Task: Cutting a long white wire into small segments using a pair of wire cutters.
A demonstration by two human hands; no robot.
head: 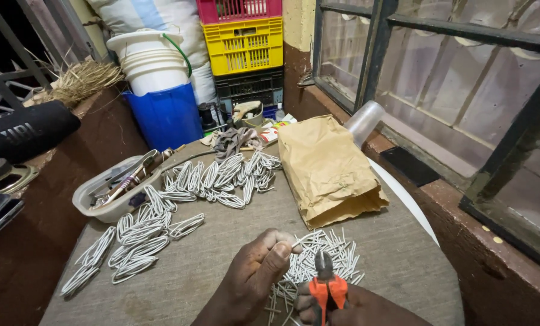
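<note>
Left hand: the left hand (pixel 259 268) is closed in a pinch, thumb and forefinger gripping one short white wire piece (pixel 295 242) near its end, low at the frame's middle.
Right hand: the right hand (pixel 348 305) is wrapped shut around the orange-handled cutters (pixel 325 282), whose dark nose points up and away from the body, just beside the pinched wire.
Cut pieces: a heap of short white wire lengths (pixel 330 256) lies on the counter (pixel 221 265) right under and beyond both hands.
Bent loops: folded white wire loops (pixel 143 238) sit in rows to the left; a second batch (pixel 221 175) lies farther back.
Nearby: a brown paper bag (pixel 327 169) lies beyond the heap; a pale plastic tub (pixel 110 190) of tools stands at the left.
Doing it well: in my judgement, the wire should sit square across the blades, held close to the cut so it cannot spring off.
Pose: both wrists are low, forearms coming in from the bottom edge, hands nearly touching.
</note>
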